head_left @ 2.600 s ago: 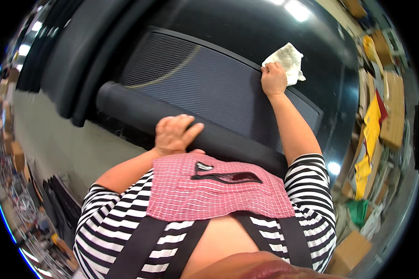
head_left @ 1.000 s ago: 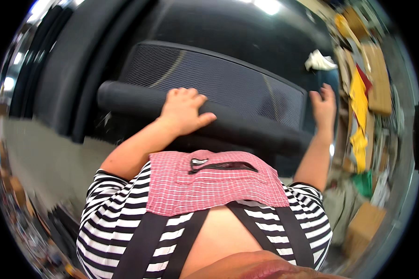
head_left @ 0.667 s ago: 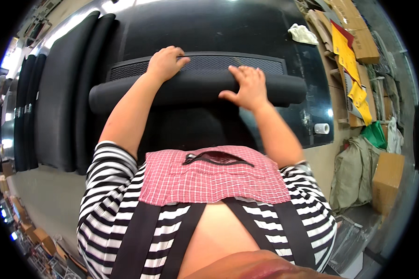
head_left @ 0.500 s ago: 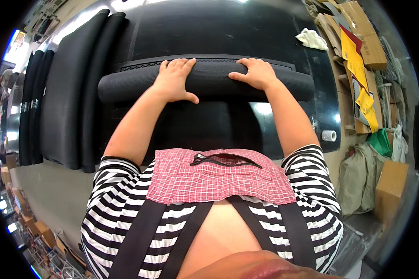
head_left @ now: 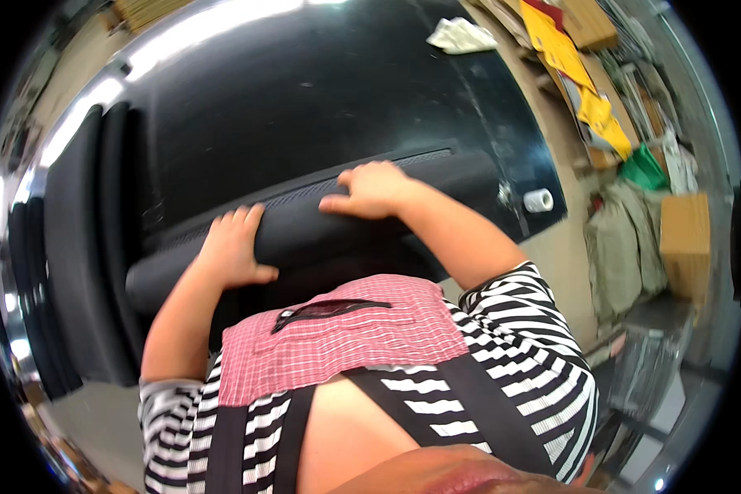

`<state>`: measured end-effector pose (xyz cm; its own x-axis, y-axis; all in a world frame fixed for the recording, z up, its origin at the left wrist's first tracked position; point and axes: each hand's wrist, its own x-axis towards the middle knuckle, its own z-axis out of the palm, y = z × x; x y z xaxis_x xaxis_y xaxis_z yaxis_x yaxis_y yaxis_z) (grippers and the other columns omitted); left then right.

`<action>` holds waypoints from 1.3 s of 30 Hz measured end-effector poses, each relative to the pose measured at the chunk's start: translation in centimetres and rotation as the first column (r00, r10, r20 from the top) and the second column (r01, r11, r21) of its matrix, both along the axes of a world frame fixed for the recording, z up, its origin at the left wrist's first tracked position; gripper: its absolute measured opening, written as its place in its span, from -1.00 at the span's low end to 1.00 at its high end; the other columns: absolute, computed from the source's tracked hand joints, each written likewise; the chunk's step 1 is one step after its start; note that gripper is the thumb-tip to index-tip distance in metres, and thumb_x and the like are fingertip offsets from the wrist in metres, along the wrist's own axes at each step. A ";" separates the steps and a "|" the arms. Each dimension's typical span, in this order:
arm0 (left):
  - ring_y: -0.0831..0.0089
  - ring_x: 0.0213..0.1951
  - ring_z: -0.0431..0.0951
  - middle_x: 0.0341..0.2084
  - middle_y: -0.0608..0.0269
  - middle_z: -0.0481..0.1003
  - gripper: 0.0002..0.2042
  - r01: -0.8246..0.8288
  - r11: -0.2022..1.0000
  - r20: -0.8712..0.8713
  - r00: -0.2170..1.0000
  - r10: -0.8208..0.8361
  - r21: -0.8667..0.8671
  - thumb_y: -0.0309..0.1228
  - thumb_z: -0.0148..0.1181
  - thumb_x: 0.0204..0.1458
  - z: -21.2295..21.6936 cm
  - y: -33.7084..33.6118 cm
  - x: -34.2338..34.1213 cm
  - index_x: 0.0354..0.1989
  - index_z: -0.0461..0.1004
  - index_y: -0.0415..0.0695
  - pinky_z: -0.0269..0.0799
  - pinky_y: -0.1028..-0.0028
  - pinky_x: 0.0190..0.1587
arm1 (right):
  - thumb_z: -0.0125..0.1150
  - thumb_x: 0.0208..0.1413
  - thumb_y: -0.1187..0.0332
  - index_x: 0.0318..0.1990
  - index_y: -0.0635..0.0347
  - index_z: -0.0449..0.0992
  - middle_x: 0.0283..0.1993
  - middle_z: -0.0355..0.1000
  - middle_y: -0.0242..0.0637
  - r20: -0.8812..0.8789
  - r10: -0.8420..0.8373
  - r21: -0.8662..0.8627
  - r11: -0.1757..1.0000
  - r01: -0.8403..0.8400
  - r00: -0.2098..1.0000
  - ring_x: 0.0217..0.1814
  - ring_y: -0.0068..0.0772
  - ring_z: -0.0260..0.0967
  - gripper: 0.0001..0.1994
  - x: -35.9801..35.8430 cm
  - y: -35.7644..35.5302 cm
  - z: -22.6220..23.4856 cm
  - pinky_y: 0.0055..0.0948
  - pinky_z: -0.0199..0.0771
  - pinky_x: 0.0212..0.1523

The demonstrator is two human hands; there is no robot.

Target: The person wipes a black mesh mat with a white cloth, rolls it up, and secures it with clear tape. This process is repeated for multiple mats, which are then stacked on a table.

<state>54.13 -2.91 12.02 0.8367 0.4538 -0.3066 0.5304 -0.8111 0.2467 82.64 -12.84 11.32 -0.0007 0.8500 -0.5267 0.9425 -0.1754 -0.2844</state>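
A rolled black mat lies across the dark table, slanting up to the right in the view. Along its far side runs a loose edge with a mesh-like strip. My left hand rests on top of the roll left of its middle, fingers stretched toward the far side and thumb out to the right. Farther right, my right hand lies over the top, its fingers reaching the mesh strip and its thumb pointing left. Neither hand wraps round the roll. Its underside is hidden.
Several long black mats stand at the table's left side. A white cloth lies at the far right, and a small white roll near the table's right edge. Cardboard boxes, yellow material and grey sacks are beyond it.
My view has turned, so the table and roll appear slanted. The mat roll and both hands are nearer to my body and closer to the small white roll. Both hands stay on the mat.
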 end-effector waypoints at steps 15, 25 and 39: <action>-0.01 0.29 0.32 0.23 -0.01 0.34 0.08 -0.152 0.984 0.082 0.986 0.144 0.098 -0.23 0.68 -0.53 -1.1 -5.7 -1.3 0.33 0.25 -0.13 0.13 0.07 0.40 | 0.34 0.11 0.23 0.10 0.08 0.59 -0.12 0.59 -0.34 -0.340 -0.927 0.235 0.078 0.969 0.157 -0.15 -0.36 0.53 -0.61 32.4 -30.2 -6.8 -0.32 0.54 -0.08; -0.04 0.32 0.28 0.23 -0.08 0.34 0.05 -0.078 0.990 0.209 0.976 0.052 0.119 -0.12 0.66 -0.42 -2.2 -5.9 -1.5 0.35 0.24 -0.14 0.10 0.06 0.40 | 0.14 0.27 0.32 -0.05 0.13 0.58 -0.06 0.57 -0.25 -0.681 -0.732 0.081 -0.109 0.991 -0.025 -0.06 -0.29 0.56 -0.81 36.3 -33.2 -14.1 -0.21 0.65 -0.17; 0.05 0.33 0.34 0.28 0.04 0.39 -0.10 -0.238 0.971 0.559 0.809 0.180 0.032 0.05 0.55 -0.14 -3.1 -9.8 -4.4 0.36 0.30 -0.09 0.08 0.05 0.44 | 0.28 0.16 0.48 -0.33 0.21 0.57 -0.31 0.58 -0.33 -0.897 -0.026 0.265 0.766 0.585 0.441 -0.27 -0.56 0.50 -0.96 -8.8 -3.9 -6.0 -0.51 0.51 -0.23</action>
